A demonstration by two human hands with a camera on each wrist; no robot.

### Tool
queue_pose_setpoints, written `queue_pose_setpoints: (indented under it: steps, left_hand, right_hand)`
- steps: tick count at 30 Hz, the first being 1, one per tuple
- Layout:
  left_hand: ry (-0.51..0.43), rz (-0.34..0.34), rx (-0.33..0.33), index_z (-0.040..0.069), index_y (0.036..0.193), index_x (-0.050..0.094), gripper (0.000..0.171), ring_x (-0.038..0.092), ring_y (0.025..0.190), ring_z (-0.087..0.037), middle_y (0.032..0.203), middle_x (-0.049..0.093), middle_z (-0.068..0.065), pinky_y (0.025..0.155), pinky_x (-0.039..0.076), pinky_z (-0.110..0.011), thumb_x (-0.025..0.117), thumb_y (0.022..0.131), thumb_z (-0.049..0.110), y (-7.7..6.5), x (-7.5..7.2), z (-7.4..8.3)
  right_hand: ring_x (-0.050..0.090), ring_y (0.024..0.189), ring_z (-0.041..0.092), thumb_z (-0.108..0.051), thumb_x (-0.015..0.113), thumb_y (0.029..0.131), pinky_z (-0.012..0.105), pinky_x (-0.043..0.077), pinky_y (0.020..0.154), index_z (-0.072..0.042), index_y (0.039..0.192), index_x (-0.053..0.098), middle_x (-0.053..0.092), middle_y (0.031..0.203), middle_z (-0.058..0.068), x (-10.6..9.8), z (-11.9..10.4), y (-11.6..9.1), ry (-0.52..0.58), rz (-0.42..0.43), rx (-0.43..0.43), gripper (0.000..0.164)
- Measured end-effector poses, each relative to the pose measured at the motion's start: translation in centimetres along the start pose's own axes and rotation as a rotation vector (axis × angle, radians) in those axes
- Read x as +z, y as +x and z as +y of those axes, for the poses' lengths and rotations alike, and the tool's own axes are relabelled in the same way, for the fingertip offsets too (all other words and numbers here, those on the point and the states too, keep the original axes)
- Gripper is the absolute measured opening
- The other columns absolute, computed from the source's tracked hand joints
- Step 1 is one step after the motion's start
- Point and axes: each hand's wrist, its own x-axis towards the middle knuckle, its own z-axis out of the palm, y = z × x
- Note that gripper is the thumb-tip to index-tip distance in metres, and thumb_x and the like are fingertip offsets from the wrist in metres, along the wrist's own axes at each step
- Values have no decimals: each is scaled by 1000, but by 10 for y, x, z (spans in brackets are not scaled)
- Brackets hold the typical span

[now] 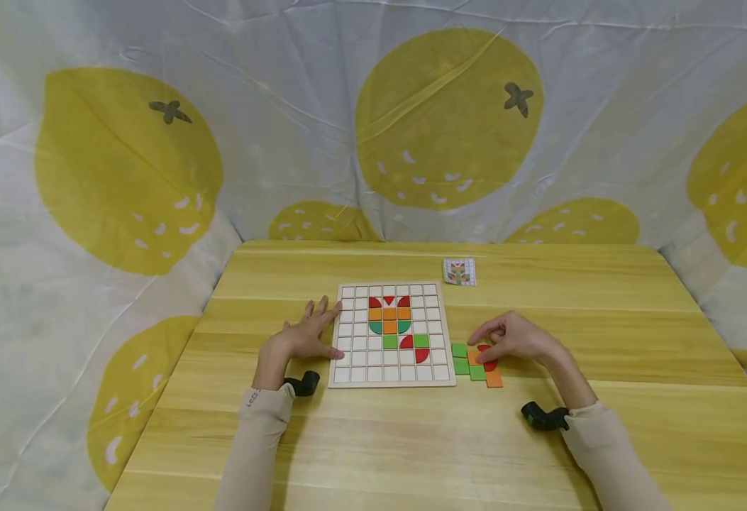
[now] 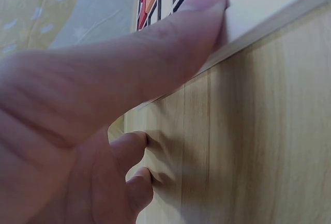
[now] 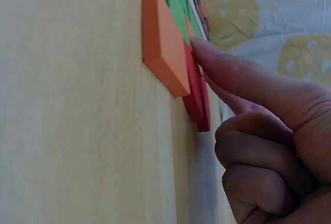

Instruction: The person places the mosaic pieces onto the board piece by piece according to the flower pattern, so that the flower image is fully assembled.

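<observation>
A pale wooden grid board (image 1: pixel 354 358) lies on the table. Red, orange and green pieces fill some of its squares. My left hand (image 1: pixel 306 337) spreads its fingers along the board's left side; the thumb (image 2: pixel 207 1) presses on its rim. To the board's right, my right hand (image 1: pixel 516 337) reaches over loose pieces, with thumb and index finger at an orange tile (image 1: pixel 472 357). I cannot tell whether they pinch it. The other right fingers (image 3: pixel 258 151) are curled. Beside them are red curved pieces (image 1: pixel 490 364), partly hidden by the thumb, and another orange tile (image 3: pixel 165 48).
Several green tiles (image 1: pixel 461 366) lie between the board and the right hand. Behind the board is a small pattern card (image 1: pixel 459 272) showing a coloured design on a grid. A lemon-print cloth (image 1: pixel 303 142) hangs around the wooden table (image 1: pixel 399 440).
</observation>
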Motion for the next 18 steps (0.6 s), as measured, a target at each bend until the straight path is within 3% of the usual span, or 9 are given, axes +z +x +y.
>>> queue_pose_setpoints:
  steps: [4,8,18]
  left_hand:
    - [-6,5,4,17,168,12,101,-13,160,-44,174,-10,-19,114,-1,-86,77,93,38,1,0,0]
    - [-8,7,-3,17,168,12,101,-12,160,-44,174,-9,-19,113,-1,-86,77,93,37,1,0,-1]
    - [-4,12,23,18,168,11,101,-14,160,-44,174,-11,-18,112,-3,-87,76,94,38,4,-1,-1]
  right_hand:
    - [30,56,6,-12,83,87,22,25,54,1,108,78,39,59,-7,3,3,4,-31,75,20,26]
    - [27,57,8,-20,84,88,24,23,55,-5,109,79,31,59,-7,4,3,6,-67,169,50,26]
    - [28,58,11,-11,86,83,26,26,55,0,108,75,30,61,-5,0,-3,3,-92,189,76,30]
